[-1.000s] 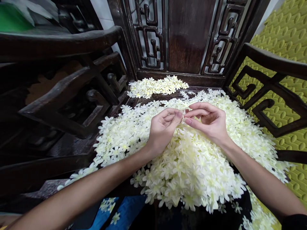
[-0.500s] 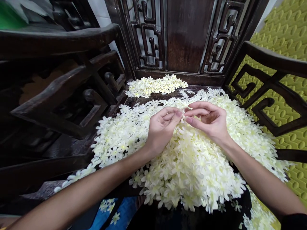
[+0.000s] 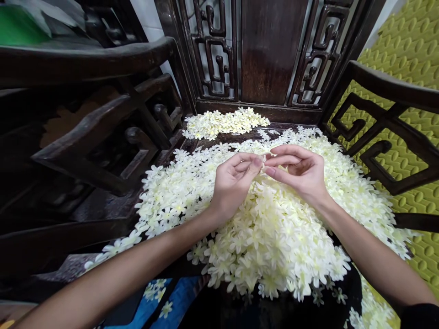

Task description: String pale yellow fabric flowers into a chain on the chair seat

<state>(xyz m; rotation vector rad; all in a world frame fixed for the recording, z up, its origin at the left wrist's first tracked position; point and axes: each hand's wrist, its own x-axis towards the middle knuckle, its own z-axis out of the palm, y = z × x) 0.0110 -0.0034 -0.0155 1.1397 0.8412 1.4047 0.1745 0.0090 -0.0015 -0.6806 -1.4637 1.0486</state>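
Both hands meet in mid-air over a heap of pale yellow-white artificial flower heads [image 3: 274,237]. My left hand [image 3: 235,180] is closed, its thumb and forefinger pinching a small white flower [image 3: 263,161] that is mostly covered by the fingertips. From the other side, the thumb and fingertips of my right hand [image 3: 302,171] press together at that same flower. Further flower heads [image 3: 181,183] lie loosely spread over the dark wooden seat beneath and beyond the hands.
A separate pile of yellower flowers [image 3: 226,123] lies at the seat's back. Carved dark armrests stand left [image 3: 151,50] and right [image 3: 394,89], with a panelled backrest [image 3: 264,50] behind. Yellow patterned padding [image 3: 404,45] covers the right side. A few flowers [image 3: 166,310] lie on something blue below.
The view has shifted slightly, so the chair and flowers sit a little further right. The hands keep their pinch, with only tiny movement at the fingertips.
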